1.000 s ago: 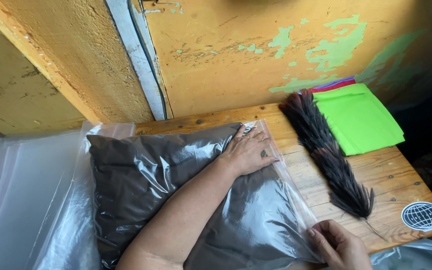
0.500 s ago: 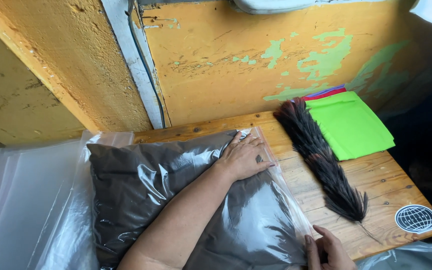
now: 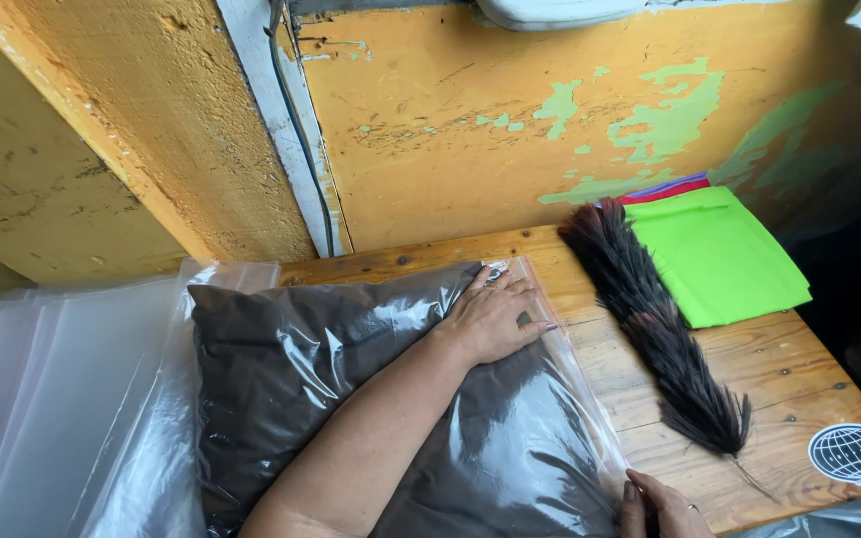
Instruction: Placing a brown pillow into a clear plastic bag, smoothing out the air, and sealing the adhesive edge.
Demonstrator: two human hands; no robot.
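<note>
R hand (image 3: 662, 508) lower; 1 bag (image 3: 371, 399), 1 feather (image 3: 655, 324)

Right hand (image 3: 662, 506) slid lower, nearly out of view

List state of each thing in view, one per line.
left hand: flat, palm down on the bag
right hand: at the bag's near corner, grip unclear
clear plastic bag: stuffed with dark filling, lying flat
feather bunch: loose on table
green cloth: folded
empty plastic bags: stacked flat

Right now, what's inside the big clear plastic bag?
The clear plastic bag holds a dark brown fluffy mass, pressed flat by the left hand. The forearm and glare hide some, so what it is stays unclear.
</note>
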